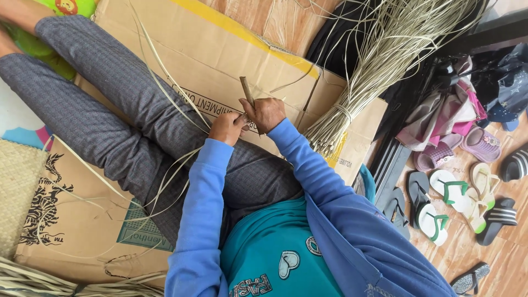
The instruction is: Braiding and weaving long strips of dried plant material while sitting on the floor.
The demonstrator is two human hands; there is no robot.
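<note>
Knife (246, 89) — wooden-handled — in right hand (266, 114); left hand (226, 128) pinches thin reed strip (181, 104).

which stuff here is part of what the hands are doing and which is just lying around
In use: left hand, right hand, wooden-handled tool, thin straw strips, tied straw bundle, cardboard sheet.

Lying about: sandals, heap of clothes, woven mat.

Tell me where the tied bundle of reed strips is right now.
In the head view, the tied bundle of reed strips lies right of the hands on the flattened cardboard, fanning toward the top edge, left of the sandals.
</note>
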